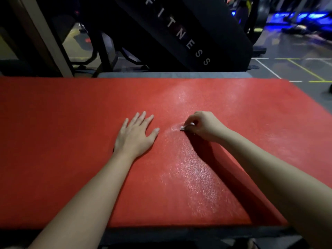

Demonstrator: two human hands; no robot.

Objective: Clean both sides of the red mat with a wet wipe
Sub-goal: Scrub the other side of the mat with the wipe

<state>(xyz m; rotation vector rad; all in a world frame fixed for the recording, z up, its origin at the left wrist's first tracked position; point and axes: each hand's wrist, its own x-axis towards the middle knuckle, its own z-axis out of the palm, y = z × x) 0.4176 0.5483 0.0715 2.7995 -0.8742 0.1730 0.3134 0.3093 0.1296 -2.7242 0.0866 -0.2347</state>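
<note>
Both hands meet the red mat [71,141]: left hand [134,133] spread flat, right hand [203,125] pinching the wet wipe [185,127] (mostly hidden).

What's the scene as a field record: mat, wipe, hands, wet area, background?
mat: red mat flat on a grey surface
wipe: wet wipe, small white wad, on the mat
left: left hand flat on the mat, fingers straight
right: right hand pinches the wipe against the mat
wet: glossy streak from wipe toward near edge
background: dark machine lettered FITNESS
</note>
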